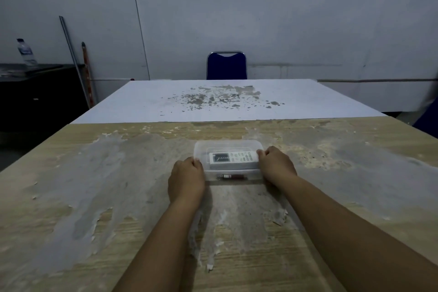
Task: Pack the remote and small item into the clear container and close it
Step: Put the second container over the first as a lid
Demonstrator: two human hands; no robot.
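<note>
Clear container (228,147), lidded, on worn table (94,185): white remote (233,157) and small red-tipped item (231,176) inside; left hand (186,179) and right hand (276,165) clasp its two ends.

Bare storeroom/workshop, worn table (94,185), leaning poles (71,54), blank walls (284,7)

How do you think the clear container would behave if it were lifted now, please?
The clear container looks thin-walled, so probably light and slightly flexible. The remote and small item lie loose inside and would likely slide if tilted. Smooth plastic may be slippery.
</note>
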